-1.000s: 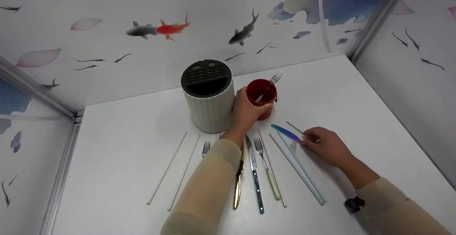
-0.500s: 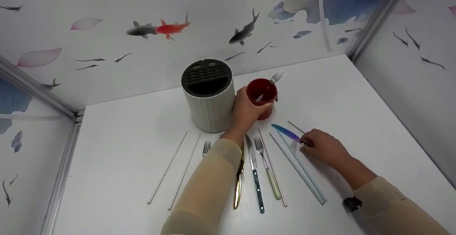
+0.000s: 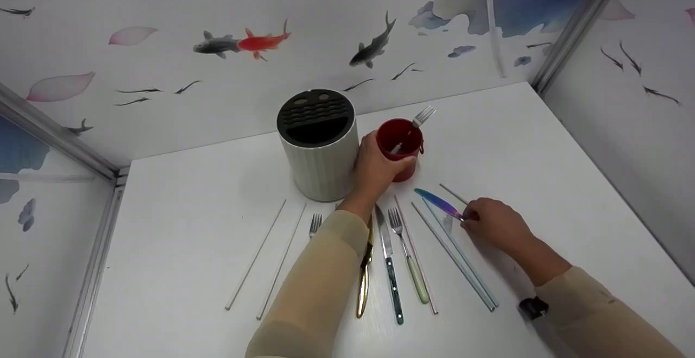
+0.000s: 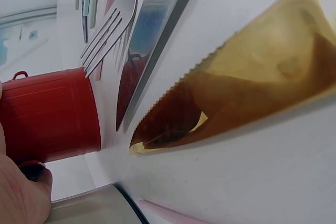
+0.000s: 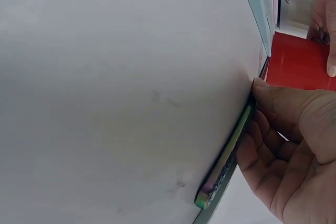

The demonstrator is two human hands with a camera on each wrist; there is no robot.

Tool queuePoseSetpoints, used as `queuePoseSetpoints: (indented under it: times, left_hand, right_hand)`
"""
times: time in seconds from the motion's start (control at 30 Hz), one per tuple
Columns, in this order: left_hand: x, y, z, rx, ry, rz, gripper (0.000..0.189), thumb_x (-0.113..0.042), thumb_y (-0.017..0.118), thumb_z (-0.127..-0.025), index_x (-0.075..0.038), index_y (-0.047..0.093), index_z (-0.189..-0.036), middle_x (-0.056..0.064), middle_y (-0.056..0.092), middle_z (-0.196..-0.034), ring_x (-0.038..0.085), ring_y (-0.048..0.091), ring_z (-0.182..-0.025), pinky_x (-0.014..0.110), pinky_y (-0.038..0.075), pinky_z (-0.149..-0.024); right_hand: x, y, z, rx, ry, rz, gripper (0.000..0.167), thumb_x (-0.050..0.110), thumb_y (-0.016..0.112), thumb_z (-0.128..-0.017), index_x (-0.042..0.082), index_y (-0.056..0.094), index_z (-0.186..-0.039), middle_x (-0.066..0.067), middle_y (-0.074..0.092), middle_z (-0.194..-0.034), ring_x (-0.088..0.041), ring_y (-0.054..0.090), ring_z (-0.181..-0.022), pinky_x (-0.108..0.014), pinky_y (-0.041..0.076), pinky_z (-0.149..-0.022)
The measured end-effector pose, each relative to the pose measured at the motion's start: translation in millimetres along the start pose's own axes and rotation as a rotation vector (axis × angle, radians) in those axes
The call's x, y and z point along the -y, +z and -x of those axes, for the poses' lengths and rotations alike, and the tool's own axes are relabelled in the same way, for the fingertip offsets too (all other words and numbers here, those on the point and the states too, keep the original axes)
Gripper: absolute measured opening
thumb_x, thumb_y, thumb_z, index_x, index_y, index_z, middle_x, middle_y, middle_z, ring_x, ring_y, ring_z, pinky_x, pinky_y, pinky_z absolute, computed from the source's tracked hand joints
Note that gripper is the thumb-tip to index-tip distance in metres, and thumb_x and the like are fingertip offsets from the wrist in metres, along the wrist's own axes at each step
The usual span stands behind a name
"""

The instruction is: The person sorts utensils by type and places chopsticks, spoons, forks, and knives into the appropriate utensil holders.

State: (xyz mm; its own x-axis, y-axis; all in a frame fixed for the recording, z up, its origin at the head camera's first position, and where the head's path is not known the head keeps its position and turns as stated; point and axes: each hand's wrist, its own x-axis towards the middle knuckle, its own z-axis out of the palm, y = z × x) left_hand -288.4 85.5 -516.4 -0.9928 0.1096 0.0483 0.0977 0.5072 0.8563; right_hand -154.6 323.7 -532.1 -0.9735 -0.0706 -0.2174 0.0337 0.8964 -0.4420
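Observation:
In the head view my left hand (image 3: 376, 169) grips a small red bucket (image 3: 404, 172) from its left side, thumb over the front. A fork (image 3: 423, 116) leans inside the bucket, tines up past the rim. My right hand (image 3: 498, 222) pinches a blue-purple iridescent table knife (image 3: 438, 202) near where blade meets handle. The right wrist view shows the knife handle (image 5: 226, 156) between thumb and fingers, close along the white tabletop. A thin stick (image 3: 453, 193) lies beside it, partly hidden by the right hand.
A cream cylindrical holder (image 3: 323, 173) with a black slotted top stands left of the bucket. Across the white table lie a gold knife (image 3: 362, 287), a dark-handled knife (image 3: 392, 287), a green-handled fork (image 3: 416, 279) and several thin sticks (image 3: 255, 255). Printed walls stand behind and beside.
My right hand's fingers have settled around the knife handle, and the hand has shifted slightly. The knife has barely moved. My left hand keeps holding the bucket in place.

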Motion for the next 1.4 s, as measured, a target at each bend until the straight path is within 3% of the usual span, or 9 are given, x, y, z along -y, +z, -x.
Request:
queuePoseSetpoints:
  times: [0.4,0.77,1.27,1.4]
  left_hand:
    - [-0.2,-0.1,0.6,-0.002,-0.007,0.006,0.092,-0.039,0.09,-0.08,-0.017,0.04,-0.153,0.001,0.052,-0.152,0.015,0.048,-0.142,0.032,0.046,-0.117]
    - [-1.1,-1.2,0.6,0.003,-0.014,0.011,0.091,-0.039,0.09,-0.08,-0.018,0.04,-0.153,0.0,0.052,-0.151,0.015,0.048,-0.142,0.032,0.046,-0.116]
    - [0.3,-0.3,-0.9,-0.009,-0.017,0.02,0.09,-0.037,0.092,-0.079,-0.017,0.043,-0.152,0.0,0.055,-0.149,0.014,0.05,-0.14,0.032,0.048,-0.115]
    - [-0.4,0.3,-0.6,-0.006,-0.018,0.019,0.09,-0.037,0.091,-0.08,-0.018,0.042,-0.153,-0.001,0.054,-0.15,0.014,0.049,-0.141,0.032,0.049,-0.114]
  right_hand:
    - [3.6,1.6,-3.3,0.013,0.05,0.001,0.017,0.017,0.072,-0.093,0.002,0.073,-0.101,-0.011,0.072,-0.091,-0.022,0.06,-0.078,-0.042,0.056,-0.07]
    - [3.6,5.3,-3.6,-0.01,0.033,0.004,0.015,0.016,0.072,-0.089,0.002,0.072,-0.095,-0.01,0.069,-0.087,-0.021,0.058,-0.074,-0.037,0.052,-0.064]
    - [0.3,0.4,0.4,0.011,0.028,-0.155,0.013,0.017,0.07,-0.095,0.006,0.068,-0.101,-0.007,0.065,-0.085,-0.021,0.056,-0.075,-0.031,0.048,-0.063]
    - [-0.1,-2.9,3.1,0.028,-0.022,-0.218,0.01,0.017,0.069,-0.097,0.01,0.069,-0.104,-0.006,0.065,-0.088,-0.022,0.056,-0.08,-0.031,0.05,-0.063]
